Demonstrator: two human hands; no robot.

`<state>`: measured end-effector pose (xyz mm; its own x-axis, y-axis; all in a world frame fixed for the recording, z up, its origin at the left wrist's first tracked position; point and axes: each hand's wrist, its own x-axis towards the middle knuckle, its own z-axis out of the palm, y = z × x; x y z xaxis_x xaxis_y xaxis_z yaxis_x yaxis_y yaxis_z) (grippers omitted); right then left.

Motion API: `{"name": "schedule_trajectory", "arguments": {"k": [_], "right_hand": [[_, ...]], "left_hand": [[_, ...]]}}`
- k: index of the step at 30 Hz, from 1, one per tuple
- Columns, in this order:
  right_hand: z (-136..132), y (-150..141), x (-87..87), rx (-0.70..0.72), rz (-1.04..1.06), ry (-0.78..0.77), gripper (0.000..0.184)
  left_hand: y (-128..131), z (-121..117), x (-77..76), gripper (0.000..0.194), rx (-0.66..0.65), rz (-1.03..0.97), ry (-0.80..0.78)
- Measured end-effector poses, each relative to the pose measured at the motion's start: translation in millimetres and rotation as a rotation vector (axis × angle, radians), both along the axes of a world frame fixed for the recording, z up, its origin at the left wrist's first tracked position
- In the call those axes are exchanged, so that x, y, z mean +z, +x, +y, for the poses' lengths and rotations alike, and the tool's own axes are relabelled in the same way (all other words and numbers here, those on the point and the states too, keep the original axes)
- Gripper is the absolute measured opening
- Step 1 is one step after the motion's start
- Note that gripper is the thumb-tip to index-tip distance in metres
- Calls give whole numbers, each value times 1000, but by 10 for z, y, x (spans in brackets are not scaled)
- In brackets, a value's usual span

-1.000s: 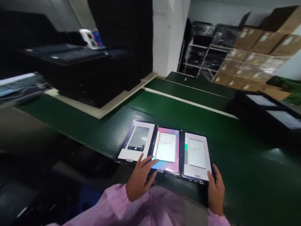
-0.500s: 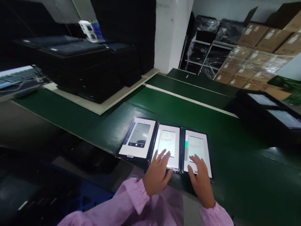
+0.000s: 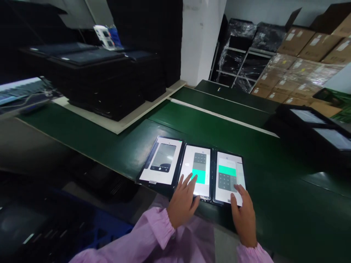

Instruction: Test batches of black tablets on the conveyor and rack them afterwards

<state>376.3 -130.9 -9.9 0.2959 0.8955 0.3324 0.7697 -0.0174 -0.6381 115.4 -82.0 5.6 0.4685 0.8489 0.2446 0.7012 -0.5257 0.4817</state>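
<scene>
Three lit tablets lie side by side near the front edge of a green table. My left hand (image 3: 183,201) rests over the lower part of the middle tablet (image 3: 201,155), fingers stretched out and holding nothing. That screen shows a keypad panel with a green block. Over the lower right of the right tablet (image 3: 226,175) is my right hand (image 3: 244,212), thumb and fingers apart at the screen, which also has a keypad and green panel. The left tablet (image 3: 163,157), untouched, shows a camera-like preview window.
Tall stacks of black trays (image 3: 106,80) stand on a pale board at the left of the green table (image 3: 197,120). More black trays (image 3: 309,142) holding light-screened items sit at the right. A white pillar (image 3: 192,40) and stacked cartons (image 3: 290,62) rise behind.
My right hand has moved to the right across its tablet. The middle and right screens have switched from pale page panels to keypad panels. My left hand has stayed nearly in place.
</scene>
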Motion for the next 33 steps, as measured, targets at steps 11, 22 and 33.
{"name": "schedule_trajectory", "arguments": {"k": [11,22,33], "right_hand": [[-41,-382,20,204,-12,-10,42],[-141,-42,48,-15,71,-31,54],[-147,94,53,-176,121,-173,78]], "left_hand": [[-55,-30,116,56,-44,60,53],[-107,2,200,59,6,41,4],[-251,22,200,57,74,40,-11]]}}
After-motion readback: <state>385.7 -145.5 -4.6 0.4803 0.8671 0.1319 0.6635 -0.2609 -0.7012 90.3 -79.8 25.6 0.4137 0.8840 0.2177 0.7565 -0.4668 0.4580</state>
